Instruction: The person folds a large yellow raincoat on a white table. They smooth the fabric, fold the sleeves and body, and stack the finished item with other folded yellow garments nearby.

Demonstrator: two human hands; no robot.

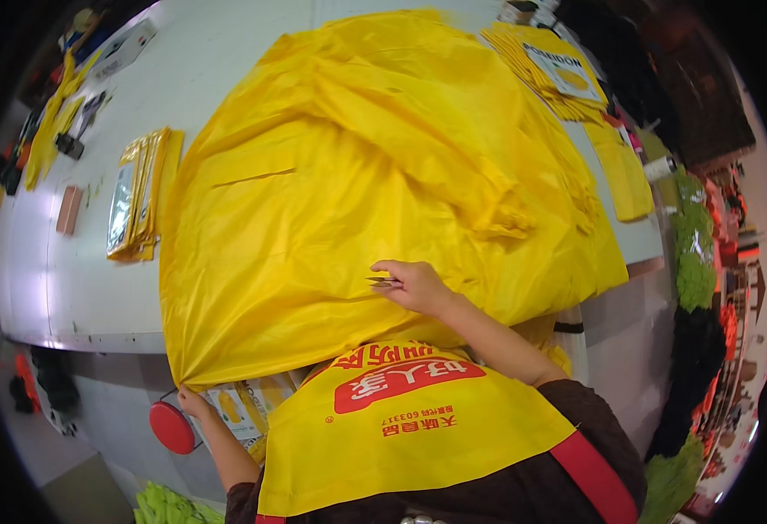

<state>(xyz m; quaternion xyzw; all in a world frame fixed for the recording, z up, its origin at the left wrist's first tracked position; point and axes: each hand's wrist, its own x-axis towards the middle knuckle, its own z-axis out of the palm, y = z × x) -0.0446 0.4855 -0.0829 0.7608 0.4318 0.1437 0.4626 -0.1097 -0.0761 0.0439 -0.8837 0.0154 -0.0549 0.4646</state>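
A large yellow garment (331,196) of thin, shiny, raincoat-like fabric lies spread and wrinkled over the white table (30,271). It has a flap or pocket seam on its left part and bunched folds at the right. My left hand (194,403) is closed in a pinch on its near left corner, which hangs past the table's front edge. Over the near middle of the fabric, my right hand (420,286) holds small metal thread snips (385,282), their tips pointing left. Part of the garment's near edge is hidden behind my yellow apron (418,463).
Packaged yellow garments (143,196) stand left of the fabric, near a pinkish-brown block (70,210). Folded yellow pieces (545,74) are stacked at the far right. Below the table edge, beside my left hand, is a red round disc (172,428). Bright green material (169,506) lies lower left.
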